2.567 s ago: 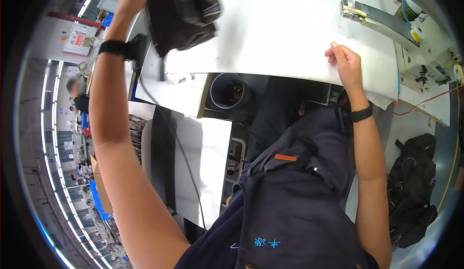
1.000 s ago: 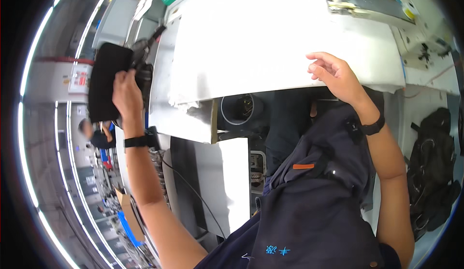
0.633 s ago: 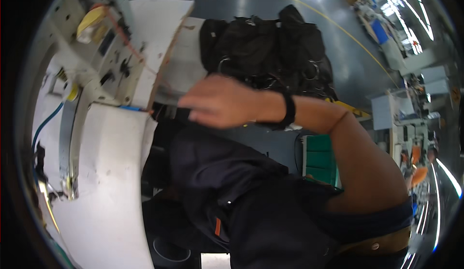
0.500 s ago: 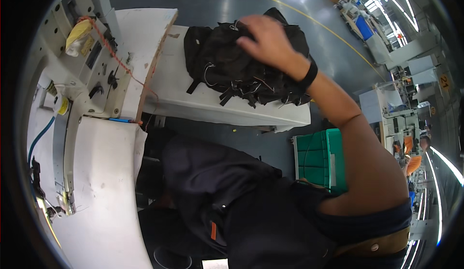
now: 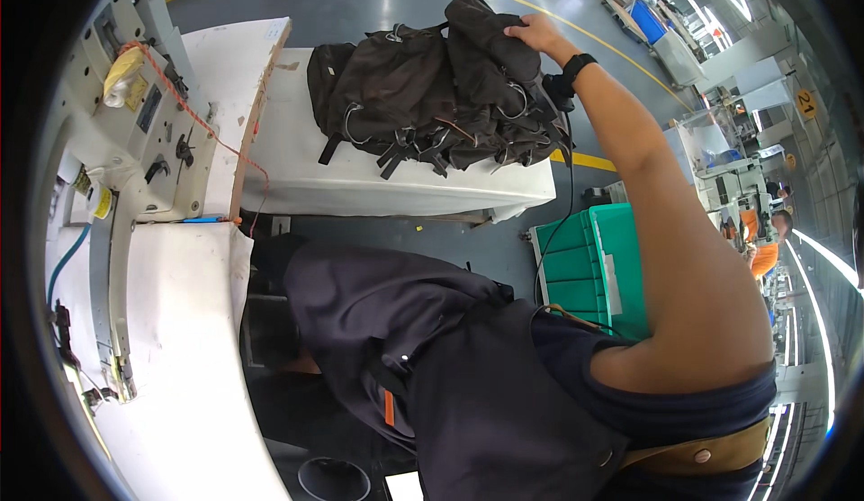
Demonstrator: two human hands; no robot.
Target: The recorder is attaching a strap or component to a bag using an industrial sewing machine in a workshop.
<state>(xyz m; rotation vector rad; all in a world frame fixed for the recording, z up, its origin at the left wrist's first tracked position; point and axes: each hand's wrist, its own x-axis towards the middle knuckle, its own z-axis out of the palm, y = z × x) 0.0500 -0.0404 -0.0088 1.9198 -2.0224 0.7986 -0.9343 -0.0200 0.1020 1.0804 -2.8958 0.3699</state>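
My right hand (image 5: 540, 35) reaches out to the far edge of a pile, thumb and fingers closed on one end of a dark fabric piece (image 5: 490, 37). That piece is folded into a rounded bulge over the others. Beneath and left of it lies the pile of dark sewn pieces (image 5: 396, 78), with straps hanging off the near side and thin pale loops of cord or trim showing. The pile rests on a white-covered bench (image 5: 297, 163). A black band with a dark face circles my right wrist. My left hand does not show.
At left, a sewing machine (image 5: 135, 123) stands by a white worktable (image 5: 184, 303), an orange cord hanging from it. Under my right arm sits a green crate (image 5: 571, 258). A black cable (image 5: 558, 231) hangs beside it. Dark apron cloth (image 5: 387, 321) covers my lap.
My right hand has moved right across the pile and closed on a dark piece. That piece is now raised and folded rightward over the rest. The view has shifted slightly.
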